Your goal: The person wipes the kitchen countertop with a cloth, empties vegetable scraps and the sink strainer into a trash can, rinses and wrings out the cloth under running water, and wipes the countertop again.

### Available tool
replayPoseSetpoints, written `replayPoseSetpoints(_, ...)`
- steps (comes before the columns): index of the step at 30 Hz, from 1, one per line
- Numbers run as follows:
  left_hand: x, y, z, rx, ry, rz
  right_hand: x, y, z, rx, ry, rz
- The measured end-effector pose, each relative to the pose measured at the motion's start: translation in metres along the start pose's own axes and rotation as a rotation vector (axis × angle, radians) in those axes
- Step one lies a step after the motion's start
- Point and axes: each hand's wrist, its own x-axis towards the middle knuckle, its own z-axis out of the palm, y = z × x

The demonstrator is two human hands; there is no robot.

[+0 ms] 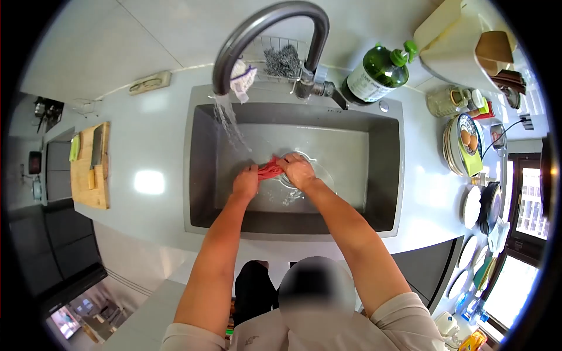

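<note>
Both hands are low inside a grey sink (383,169), closed on a twisted red cloth (268,169). My left hand (246,181) grips its left end. My right hand (297,170) is wrapped round the right end, above the round drain, and hides part of the cloth. Water (227,117) runs from the dark curved faucet (221,67) into the left side of the sink, up and to the left of the hands. The sink floor is wet.
Behind the sink stand a wire rack with a steel scrubber (282,61) and a green pump bottle (377,73). A cutting board (82,175) with a cleaver (96,149) lies at left. Jars (445,102) and a bowl of eggs (467,131) are at right.
</note>
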Motion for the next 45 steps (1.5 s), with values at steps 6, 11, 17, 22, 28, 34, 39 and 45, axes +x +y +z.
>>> replayPoseSetpoints(6,0.016,-0.011,-0.093,-0.025,0.328,0.058,0.051,-0.017,-0.071,0.087,0.357,-0.013)
replayPoseSetpoints(11,0.06,-0.015,-0.131,-0.149,0.691,0.055,0.102,-0.034,-0.089,0.082,0.795,0.123)
replayPoseSetpoints(17,0.117,-0.037,-0.104,-0.567,0.838,0.037,0.135,-0.032,-0.042,-0.004,0.87,0.254)
replayPoseSetpoints(22,0.145,-0.044,-0.061,-0.701,0.848,-0.06,0.142,-0.029,-0.008,-0.08,0.829,0.266)
replayPoseSetpoints(28,0.152,-0.064,-0.046,-0.51,0.758,-0.04,0.146,-0.013,0.017,-0.202,0.713,0.228)
replayPoseSetpoints(34,0.144,-0.08,-0.022,-0.322,0.416,-0.072,0.136,-0.003,0.039,-0.162,0.435,0.336)
replayPoseSetpoints(39,0.105,-0.069,-0.028,-0.14,0.269,0.139,0.093,-0.002,0.021,-0.081,0.393,0.293)
replayPoseSetpoints(45,0.1,0.008,-0.066,-0.39,0.792,0.369,0.066,0.005,-0.044,-0.063,0.819,0.274)
